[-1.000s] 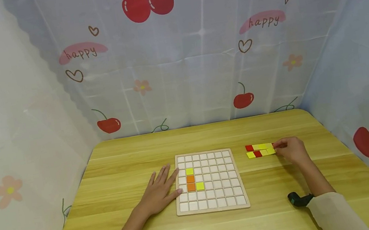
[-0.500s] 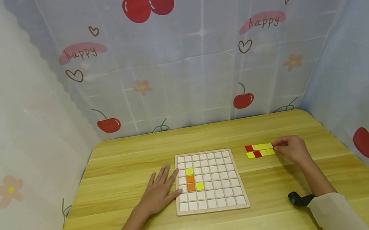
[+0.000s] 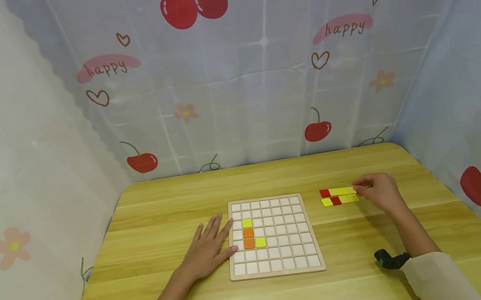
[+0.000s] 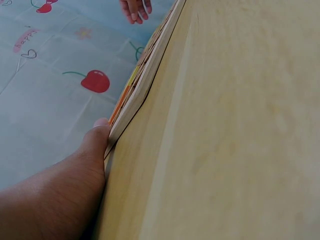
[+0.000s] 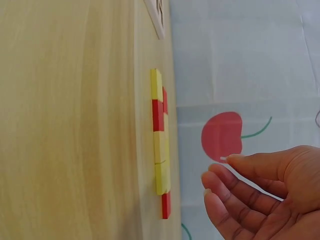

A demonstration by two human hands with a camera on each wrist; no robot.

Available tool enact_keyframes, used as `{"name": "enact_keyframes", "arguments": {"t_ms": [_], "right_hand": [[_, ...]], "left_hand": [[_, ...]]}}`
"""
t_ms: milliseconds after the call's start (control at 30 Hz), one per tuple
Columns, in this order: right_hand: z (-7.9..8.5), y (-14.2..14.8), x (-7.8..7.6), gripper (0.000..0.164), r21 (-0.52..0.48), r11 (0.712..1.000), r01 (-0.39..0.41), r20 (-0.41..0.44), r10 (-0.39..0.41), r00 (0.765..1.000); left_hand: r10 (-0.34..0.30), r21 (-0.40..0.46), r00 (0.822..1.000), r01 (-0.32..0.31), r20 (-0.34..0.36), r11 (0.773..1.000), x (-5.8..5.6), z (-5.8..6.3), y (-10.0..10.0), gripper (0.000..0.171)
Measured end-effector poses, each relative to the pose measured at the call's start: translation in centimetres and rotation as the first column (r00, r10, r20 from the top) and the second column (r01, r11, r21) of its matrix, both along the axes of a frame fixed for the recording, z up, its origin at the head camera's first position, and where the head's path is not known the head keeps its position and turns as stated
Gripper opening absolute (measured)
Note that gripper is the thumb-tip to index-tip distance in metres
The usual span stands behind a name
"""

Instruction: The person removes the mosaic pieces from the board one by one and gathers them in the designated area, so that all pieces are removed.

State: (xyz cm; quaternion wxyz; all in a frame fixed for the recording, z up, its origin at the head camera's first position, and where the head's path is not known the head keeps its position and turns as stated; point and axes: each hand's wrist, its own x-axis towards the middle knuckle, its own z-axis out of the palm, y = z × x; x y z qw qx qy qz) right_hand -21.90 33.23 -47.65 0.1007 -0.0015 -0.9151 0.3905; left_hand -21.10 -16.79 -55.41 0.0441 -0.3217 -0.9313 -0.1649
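Right hand (image 3: 379, 193) up slightly from the tile rows (image 3: 340, 191) right of the grid board (image 3: 272, 241) on the surface (image 3: 290, 295), fingers loosely curved, nothing visibly held, left hand (image 3: 206, 252) spread, touching board's left edge, and a low fingertip brush could skew the rows

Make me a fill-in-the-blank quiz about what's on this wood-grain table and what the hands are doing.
1. The white, wooden-framed grid board bears two square yellow tiles and two square ____ tiles.
2. Of that board's left and right edges, the left hand touches the ____ one.
3. To the board's right, flat square red and yellow tiles lie in ____ rows.
4. The right hand holds ____.

Missing words: orange; left; two; nothing.
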Motion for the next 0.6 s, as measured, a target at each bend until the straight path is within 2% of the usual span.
{"name": "enact_keyframes", "arguments": {"t_ms": [167, 433, 600], "right_hand": [[0.8, -1.0, 0.3, 0.022, 0.028, 0.999, -0.030, -0.027, 0.031, 0.999], [1.4, -3.0, 0.5, 0.019, 0.043, 0.996, -0.075, -0.046, 0.077, 0.996], [1.8, -4.7, 0.9, 0.016, 0.063, 0.992, -0.105, -0.064, 0.109, 0.992]], "left_hand": [[0.008, -0.021, 1.000, -0.008, 0.028, 1.000, 0.0, 0.1, 0.0, 0.076], [0.006, -0.007, 1.000, -0.006, 0.014, 1.000, 0.1, 0.0, 0.0, 0.075], [0.009, -0.019, 0.999, -0.008, 0.031, 1.000, 0.1, 0.1, 0.0, 0.076]]}}
